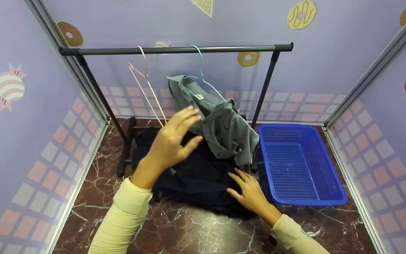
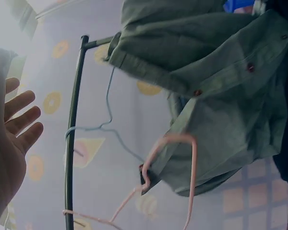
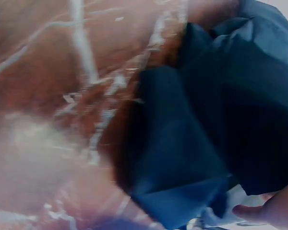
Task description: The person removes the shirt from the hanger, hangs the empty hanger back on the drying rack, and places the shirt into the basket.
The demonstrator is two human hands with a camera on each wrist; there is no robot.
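Observation:
A grey-green button shirt [image 1: 229, 130] hangs tilted from a light blue hanger [image 1: 201, 63] on the rack. My left hand [image 1: 169, 141] is raised in front of it, holding nothing. Its fingers [image 2: 20, 108] look loosely extended in the left wrist view. Beneath the shirt lies a dark navy garment [image 1: 196, 187], heaped on the floor. My right hand [image 1: 250, 192] is at the right side of that heap with fingers spread; the navy cloth [image 3: 182, 143] fills much of the right wrist view. A pink hanger [image 1: 146, 76] hangs left of the shirt, its lower end hidden behind my left hand.
The black clothes rack [image 1: 115, 51] stands against the back wall. A blue plastic basket [image 1: 330, 169] sits on the floor to the right, with nothing visible inside. Patterned panels [image 1: 9, 141] enclose the sides, and the floor [image 1: 203, 229] is reddish-brown marbled.

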